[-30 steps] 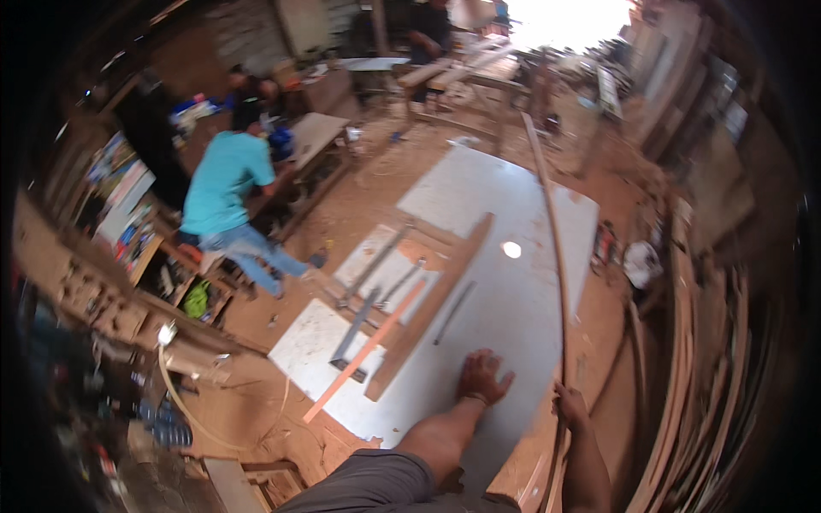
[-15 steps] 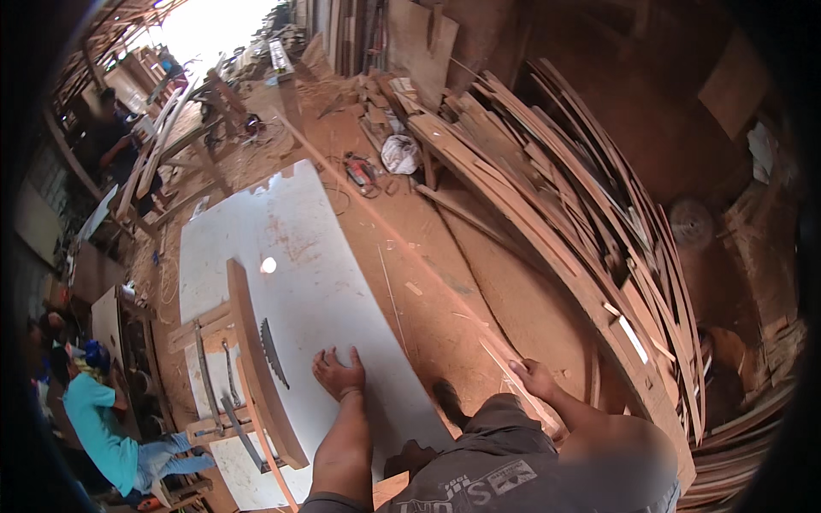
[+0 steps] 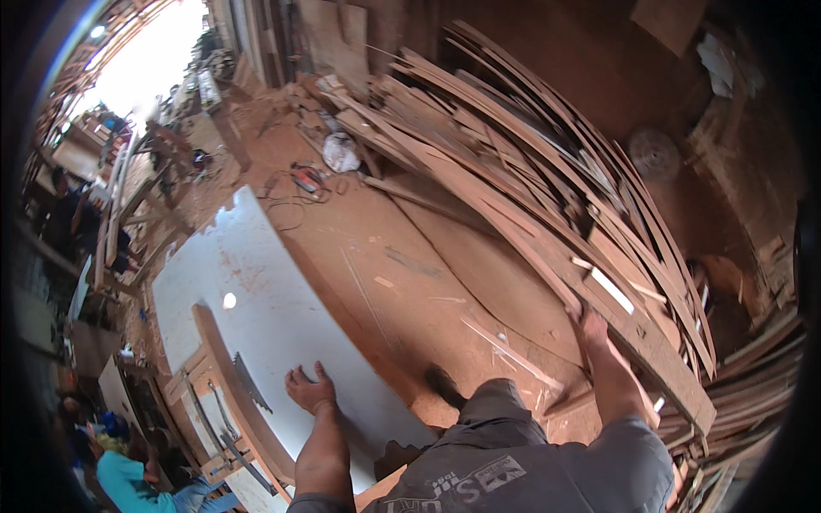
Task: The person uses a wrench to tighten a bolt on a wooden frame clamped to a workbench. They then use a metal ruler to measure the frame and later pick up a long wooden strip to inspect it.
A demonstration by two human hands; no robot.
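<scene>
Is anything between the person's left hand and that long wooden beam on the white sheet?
Yes, the toothed blade lies between the left hand and the wooden beam, close beside the beam.

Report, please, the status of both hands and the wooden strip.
Left hand open over white board. Right hand gripping wooden strip. Stacked wood close alongside.

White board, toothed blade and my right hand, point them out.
White board (image 3: pixel 275 295), head view: bare top surface.
Toothed blade (image 3: pixel 250 383), head view: its middle.
Your right hand (image 3: pixel 592 327), head view: the hand's middle.
</scene>
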